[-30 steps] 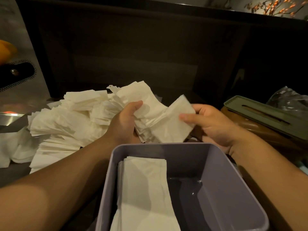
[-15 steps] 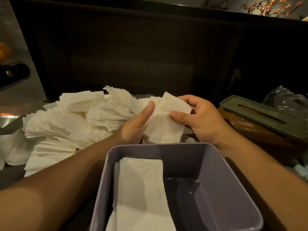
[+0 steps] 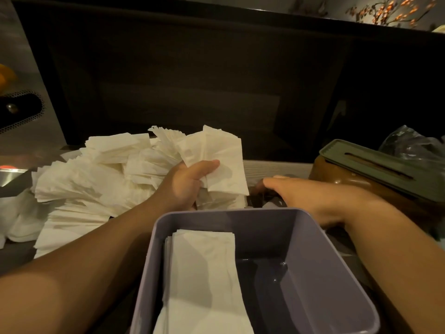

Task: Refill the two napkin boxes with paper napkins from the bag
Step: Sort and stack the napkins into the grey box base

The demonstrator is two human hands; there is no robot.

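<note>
An open lilac napkin box [image 3: 342, 268] stands nearest me, with a flat stack of white napkins [image 3: 202, 276] along its left side and its right half bare. Behind it a big loose pile of paper napkins [image 3: 96, 182] is spread over the table. My left hand [image 3: 187, 184] grips a thick bunch of napkins [image 3: 221, 155] at the pile's right end, thumb pressed on top. My right hand [image 3: 310, 192] lies just behind the box's far rim with straight fingers pointing left, holding nothing. The second box, brown with a green slotted lid [image 3: 375, 165], sits at the right.
A crumpled clear plastic bag [image 3: 414, 145] lies behind the green-lidded box. White crumpled material [image 3: 16, 220] sits at the left edge beside a metal panel [image 3: 26, 131]. A dark wall closes off the back of the table.
My right hand has let go of the napkins and dropped flat behind the box. My left hand now holds the bunch alone, raised slightly over the pile.
</note>
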